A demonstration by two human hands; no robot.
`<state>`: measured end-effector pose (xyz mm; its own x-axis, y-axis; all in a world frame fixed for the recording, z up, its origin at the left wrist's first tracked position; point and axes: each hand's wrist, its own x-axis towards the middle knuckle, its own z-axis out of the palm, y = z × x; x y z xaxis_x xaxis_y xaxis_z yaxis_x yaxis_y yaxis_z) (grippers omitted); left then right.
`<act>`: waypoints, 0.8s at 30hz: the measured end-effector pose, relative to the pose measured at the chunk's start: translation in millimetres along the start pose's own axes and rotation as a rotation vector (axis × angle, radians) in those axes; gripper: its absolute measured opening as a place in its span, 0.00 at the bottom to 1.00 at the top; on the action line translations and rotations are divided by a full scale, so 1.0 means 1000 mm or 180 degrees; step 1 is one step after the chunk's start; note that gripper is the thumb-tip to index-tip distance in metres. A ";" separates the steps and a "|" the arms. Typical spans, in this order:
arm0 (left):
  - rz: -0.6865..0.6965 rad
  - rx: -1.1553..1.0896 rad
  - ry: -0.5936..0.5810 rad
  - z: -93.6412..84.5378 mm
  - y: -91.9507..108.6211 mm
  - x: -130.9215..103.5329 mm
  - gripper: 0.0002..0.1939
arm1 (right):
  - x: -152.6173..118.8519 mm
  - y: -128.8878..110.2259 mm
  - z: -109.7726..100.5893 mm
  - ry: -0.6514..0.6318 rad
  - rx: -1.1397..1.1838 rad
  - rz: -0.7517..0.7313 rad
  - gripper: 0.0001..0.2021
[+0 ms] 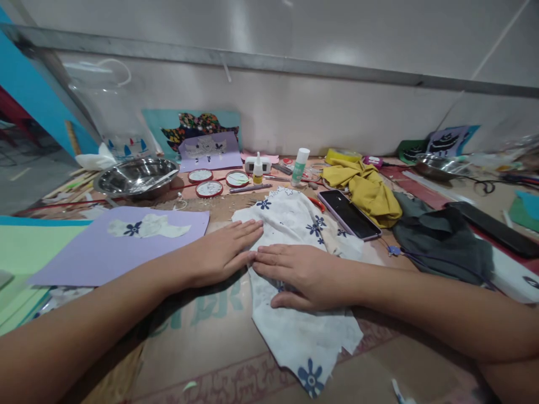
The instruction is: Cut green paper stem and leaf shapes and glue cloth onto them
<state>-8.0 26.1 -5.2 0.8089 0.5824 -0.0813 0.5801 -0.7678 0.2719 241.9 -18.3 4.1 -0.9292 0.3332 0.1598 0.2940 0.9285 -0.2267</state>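
Observation:
A white cloth (286, 331) with dark blue flowers lies spread on the brown cardboard, its edges cut unevenly. My right hand (301, 275) rests flat on its middle, fingers stretched to the left. At the cloth's left edge, my left hand (223, 252) lies palm down, its fingertips on the fabric and almost touching those of the right hand. Neither hand grips anything. Left of the hands is a purple sheet (84, 252) bearing a cut-out piece (158, 226) of similar flowered fabric.
Behind the cloth stand a glue stick (300, 167) and a small glue bottle (257, 171). A phone (349, 214), mustard cloth (366, 191) and dark grey cloth (438, 235) lie to the right. A metal bowl (137, 177) and a clear jug (112, 112) stand back left.

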 end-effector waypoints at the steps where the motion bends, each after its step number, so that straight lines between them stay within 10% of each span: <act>1: -0.0032 0.0038 0.0031 0.000 -0.004 0.001 0.33 | 0.000 0.000 0.000 -0.0016 -0.0010 0.0021 0.30; 12: -0.0035 0.0056 0.0139 0.000 -0.013 0.002 0.30 | -0.003 -0.013 -0.024 -0.0302 0.1365 -0.0215 0.16; 19: -0.0019 -0.0037 0.0251 0.000 -0.014 0.002 0.29 | 0.003 0.007 -0.013 -0.0487 0.0488 0.0568 0.37; 24: -0.0017 0.0037 0.0154 0.001 -0.015 0.002 0.30 | 0.000 0.006 -0.024 -0.0867 0.0689 0.0285 0.33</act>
<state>-14.6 38.4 -9.8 0.8002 0.5986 -0.0361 0.5858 -0.7674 0.2605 249.0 -8.7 26.1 -0.9361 0.3288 -0.1253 0.3498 0.8317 -0.4312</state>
